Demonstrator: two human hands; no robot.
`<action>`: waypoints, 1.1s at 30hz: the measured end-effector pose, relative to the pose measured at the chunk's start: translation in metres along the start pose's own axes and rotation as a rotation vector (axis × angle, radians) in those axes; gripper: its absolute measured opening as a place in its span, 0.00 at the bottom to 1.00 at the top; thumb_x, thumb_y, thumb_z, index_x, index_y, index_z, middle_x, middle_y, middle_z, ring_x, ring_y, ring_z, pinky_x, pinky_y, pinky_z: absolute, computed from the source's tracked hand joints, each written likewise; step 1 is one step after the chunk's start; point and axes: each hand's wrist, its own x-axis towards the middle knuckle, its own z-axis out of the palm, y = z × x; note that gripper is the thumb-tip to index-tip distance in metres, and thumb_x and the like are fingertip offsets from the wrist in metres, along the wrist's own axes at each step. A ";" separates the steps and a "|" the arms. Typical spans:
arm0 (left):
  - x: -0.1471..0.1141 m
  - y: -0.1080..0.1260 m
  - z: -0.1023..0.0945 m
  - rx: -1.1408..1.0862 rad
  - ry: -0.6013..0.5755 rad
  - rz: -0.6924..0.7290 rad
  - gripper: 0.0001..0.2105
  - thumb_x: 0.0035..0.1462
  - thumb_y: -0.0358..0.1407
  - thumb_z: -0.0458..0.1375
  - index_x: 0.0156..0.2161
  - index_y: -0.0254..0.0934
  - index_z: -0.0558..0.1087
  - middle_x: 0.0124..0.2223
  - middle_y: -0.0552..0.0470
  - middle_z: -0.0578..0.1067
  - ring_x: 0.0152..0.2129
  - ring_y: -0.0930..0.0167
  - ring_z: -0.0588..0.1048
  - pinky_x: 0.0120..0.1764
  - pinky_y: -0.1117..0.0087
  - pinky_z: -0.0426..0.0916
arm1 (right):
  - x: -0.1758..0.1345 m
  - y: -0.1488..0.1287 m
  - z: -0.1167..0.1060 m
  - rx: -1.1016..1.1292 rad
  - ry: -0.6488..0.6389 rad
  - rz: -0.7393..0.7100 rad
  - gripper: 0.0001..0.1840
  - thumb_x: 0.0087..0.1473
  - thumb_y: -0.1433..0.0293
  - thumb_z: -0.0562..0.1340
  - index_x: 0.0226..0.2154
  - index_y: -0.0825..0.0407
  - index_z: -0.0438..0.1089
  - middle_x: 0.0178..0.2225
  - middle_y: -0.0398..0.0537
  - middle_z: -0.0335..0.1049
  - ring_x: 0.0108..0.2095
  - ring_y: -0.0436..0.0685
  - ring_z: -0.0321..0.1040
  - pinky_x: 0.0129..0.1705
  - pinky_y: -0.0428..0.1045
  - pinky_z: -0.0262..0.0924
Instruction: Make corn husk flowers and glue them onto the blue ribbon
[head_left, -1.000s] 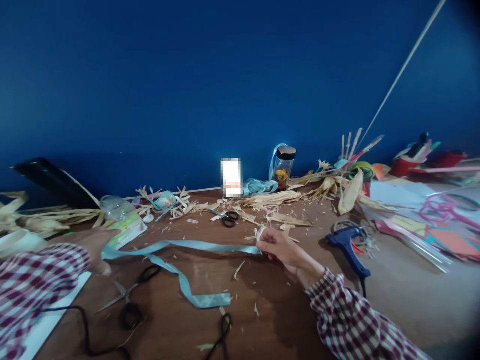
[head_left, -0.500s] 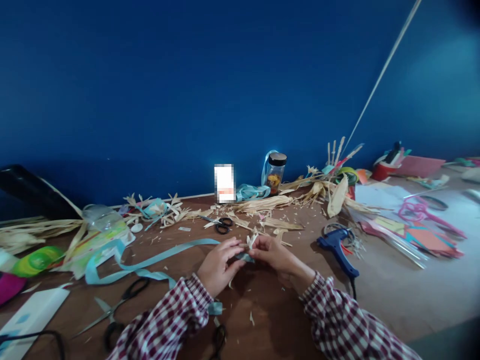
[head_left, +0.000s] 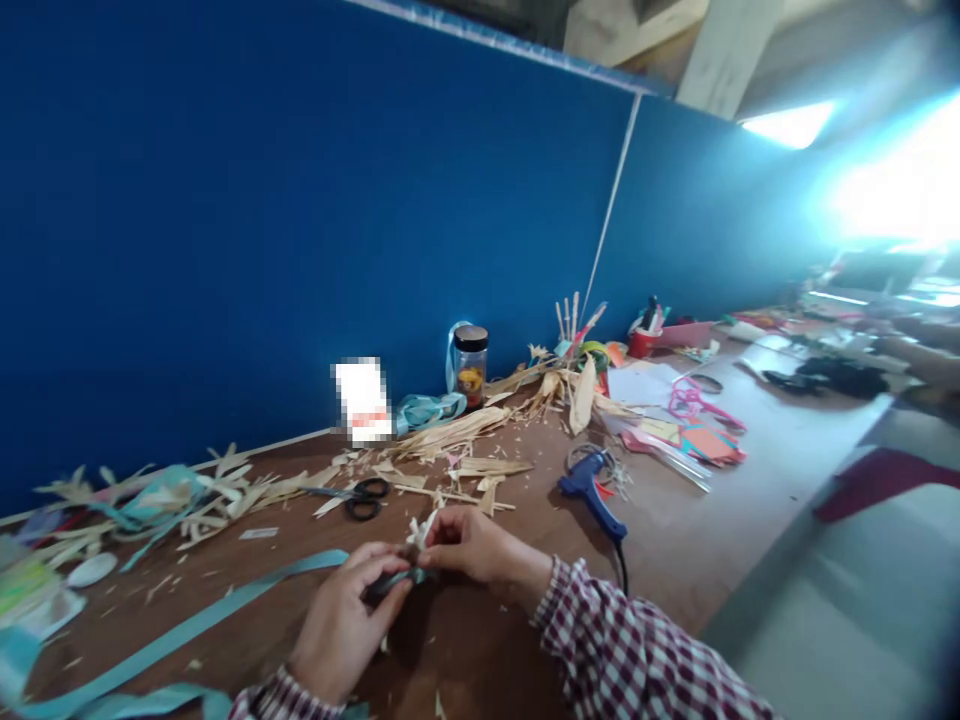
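Note:
My left hand (head_left: 351,612) is closed, thumb and fingers pinching a light blue ribbon (head_left: 217,612) whose long tail trails over the table to the left. Close against it, my right hand (head_left: 474,548) pinches a small pale dried-husk flower (head_left: 422,532). A bit of the ribbon shows at the flower's base, between the two hands; the fingers hide most of the join. Just beyond them lie small black-handled scissors (head_left: 365,498) and strips of dried husk (head_left: 491,467). To the right of my right hand rests a blue glue gun (head_left: 594,492).
A lidded jar (head_left: 471,368) and a coil of blue ribbon (head_left: 429,411) stand by the blue wall. Husk flowers (head_left: 225,490) lie to the left. Coloured paper (head_left: 709,443) and pink scissors (head_left: 697,403) are to the right. Another person's arm (head_left: 919,345) appears far right.
My view has swung right and tilted, so the table things appear farther left and another person's arm has come in. Both hands keep their pinch on the flower and ribbon.

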 end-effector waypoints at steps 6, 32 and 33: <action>-0.007 0.003 0.002 -0.038 0.020 -0.053 0.09 0.49 0.37 0.57 0.37 0.40 0.75 0.39 0.50 0.77 0.36 0.66 0.75 0.40 0.68 0.70 | -0.002 0.005 0.001 0.023 -0.033 -0.018 0.21 0.31 0.59 0.72 0.23 0.55 0.67 0.21 0.37 0.64 0.22 0.45 0.58 0.27 0.43 0.51; -0.013 0.017 0.005 -0.318 -0.090 -0.353 0.11 0.48 0.37 0.55 0.31 0.34 0.78 0.25 0.52 0.77 0.22 0.71 0.71 0.27 0.74 0.61 | -0.007 0.004 -0.001 -0.327 -0.078 -0.027 0.12 0.45 0.63 0.66 0.25 0.54 0.67 0.24 0.41 0.65 0.26 0.49 0.59 0.30 0.45 0.53; -0.013 0.016 0.005 -0.320 -0.086 -0.358 0.11 0.48 0.36 0.55 0.32 0.34 0.78 0.26 0.52 0.78 0.23 0.71 0.72 0.28 0.74 0.62 | -0.007 0.003 -0.001 -0.328 -0.090 -0.023 0.12 0.45 0.63 0.66 0.26 0.54 0.68 0.24 0.41 0.65 0.27 0.49 0.59 0.30 0.45 0.53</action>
